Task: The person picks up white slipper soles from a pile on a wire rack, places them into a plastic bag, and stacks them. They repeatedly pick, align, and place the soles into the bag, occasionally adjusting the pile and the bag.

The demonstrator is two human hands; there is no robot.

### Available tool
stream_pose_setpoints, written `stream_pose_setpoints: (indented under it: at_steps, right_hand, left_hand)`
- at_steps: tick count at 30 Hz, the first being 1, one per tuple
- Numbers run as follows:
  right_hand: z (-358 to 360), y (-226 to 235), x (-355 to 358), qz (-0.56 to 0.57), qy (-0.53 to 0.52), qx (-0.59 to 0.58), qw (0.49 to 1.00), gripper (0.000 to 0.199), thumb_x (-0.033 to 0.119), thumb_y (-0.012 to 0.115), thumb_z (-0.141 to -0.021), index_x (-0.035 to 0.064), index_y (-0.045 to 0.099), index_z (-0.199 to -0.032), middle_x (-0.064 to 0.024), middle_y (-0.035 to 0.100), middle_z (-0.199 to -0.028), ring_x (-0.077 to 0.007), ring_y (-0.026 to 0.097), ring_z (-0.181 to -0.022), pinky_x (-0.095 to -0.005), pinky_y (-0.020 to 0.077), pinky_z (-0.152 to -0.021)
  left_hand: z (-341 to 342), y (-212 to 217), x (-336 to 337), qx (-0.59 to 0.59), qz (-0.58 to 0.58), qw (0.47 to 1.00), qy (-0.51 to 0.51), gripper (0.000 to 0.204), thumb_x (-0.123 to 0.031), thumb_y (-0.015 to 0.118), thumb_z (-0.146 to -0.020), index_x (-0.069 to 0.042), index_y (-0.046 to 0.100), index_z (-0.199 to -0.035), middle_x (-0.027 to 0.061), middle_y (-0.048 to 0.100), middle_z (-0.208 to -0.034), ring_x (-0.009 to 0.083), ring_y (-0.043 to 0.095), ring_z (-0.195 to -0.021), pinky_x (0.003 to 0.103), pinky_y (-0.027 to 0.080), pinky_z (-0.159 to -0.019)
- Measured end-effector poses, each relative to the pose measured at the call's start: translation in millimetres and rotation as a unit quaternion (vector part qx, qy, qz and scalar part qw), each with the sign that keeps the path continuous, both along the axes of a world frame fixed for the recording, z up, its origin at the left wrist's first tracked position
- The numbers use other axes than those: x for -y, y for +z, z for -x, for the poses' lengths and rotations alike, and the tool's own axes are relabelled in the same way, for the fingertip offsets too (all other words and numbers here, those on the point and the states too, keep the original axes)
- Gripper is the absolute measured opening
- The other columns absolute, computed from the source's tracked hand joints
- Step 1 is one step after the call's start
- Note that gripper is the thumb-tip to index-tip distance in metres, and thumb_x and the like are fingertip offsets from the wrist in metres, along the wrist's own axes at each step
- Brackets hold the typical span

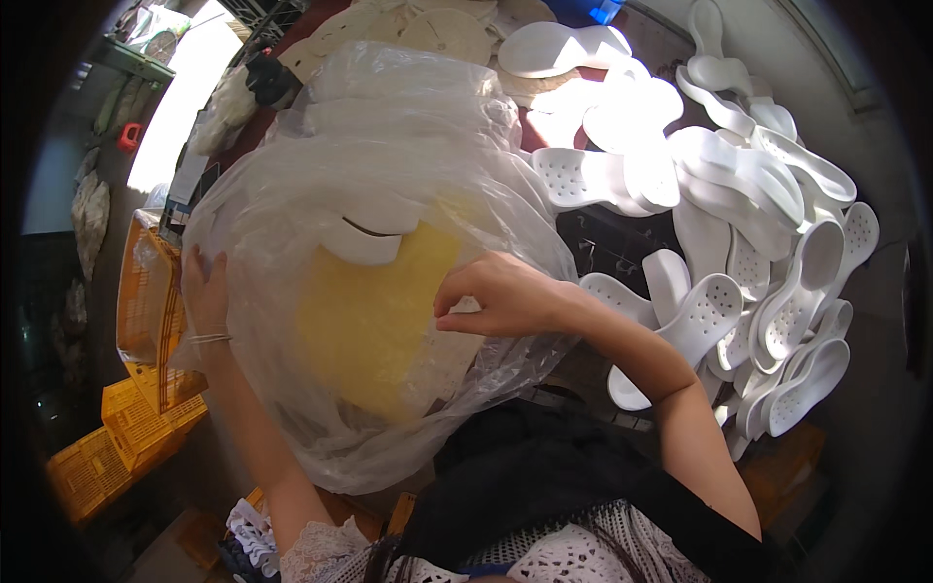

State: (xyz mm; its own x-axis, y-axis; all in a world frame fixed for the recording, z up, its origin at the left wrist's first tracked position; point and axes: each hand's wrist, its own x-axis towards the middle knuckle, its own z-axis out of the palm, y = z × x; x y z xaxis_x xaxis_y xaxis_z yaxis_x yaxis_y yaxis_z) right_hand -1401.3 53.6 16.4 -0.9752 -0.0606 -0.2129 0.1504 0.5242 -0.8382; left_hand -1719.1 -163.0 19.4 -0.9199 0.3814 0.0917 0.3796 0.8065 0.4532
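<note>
A large clear plastic bag (pixel 389 165) spreads across the middle in front of me. A yellow sheet-like surface (pixel 360 321) shows within it, partly veiled by the film. At the yellow surface's far edge lies a white rounded piece (pixel 364 245) with a dark curved slit. Against the bag's left side rests my left hand (pixel 206 291), its fingers stretched upward and apart. My right hand (pixel 501 296) hovers over the yellow surface's right edge, thumb and forefinger brought together in a pinch. Whatever lies between those fingertips is too small to make out.
White shoe-insole-shaped pieces (pixel 705 316), several with holes, are heaped at the right. Cream-coloured pieces (pixel 428 39) lie beyond the bag. Orange plastic crates (pixel 146 418) stand at the left. A black item (pixel 270 80) sits at the back left, and a blue object (pixel 588 10) at the back.
</note>
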Motion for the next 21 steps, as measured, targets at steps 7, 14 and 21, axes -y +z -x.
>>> stream_pose_setpoints:
  at_steps: [7,14,21]
  right_hand:
    - [-209,157,18,0.039,-0.188,-0.482,0.855,0.013,0.007,0.071,-0.078,0.0092,0.065,-0.090,-0.0083,0.060,-0.089,-0.0211,0.060,-0.078,-0.0305,0.0484,-0.068]
    - [-294,171,68,0.021,-0.192,-0.530,0.826,0.014,0.006,0.071,-0.079,0.0087,0.064,-0.091,-0.0083,0.059,-0.092,-0.0203,0.059,-0.078,-0.0303,0.0478,-0.069]
    - [-345,166,82,0.005,-0.215,-0.578,0.787,0.016,0.005,0.071,-0.079,0.0081,0.063,-0.092,-0.0084,0.057,-0.095,-0.0194,0.058,-0.079,-0.0300,0.0472,-0.069]
  left_hand:
    - [-236,-50,-111,0.185,-0.249,0.868,-0.389,0.023,-0.008,0.059,-0.091,0.001,0.061,-0.112,0.0122,0.065,-0.109,0.0213,0.062,-0.099,0.034,0.049,-0.087]
    - [-417,-134,-210,0.272,-0.079,0.734,-0.617,0.023,-0.005,0.061,-0.088,0.004,0.062,-0.109,0.0149,0.066,-0.104,0.0240,0.065,-0.090,0.033,0.051,-0.082]
    - [-495,-187,-200,0.382,0.014,0.686,-0.619,0.049,-0.014,0.069,-0.084,0.001,0.053,-0.127,0.0182,0.063,-0.116,0.0295,0.062,-0.104,0.037,0.048,-0.091]
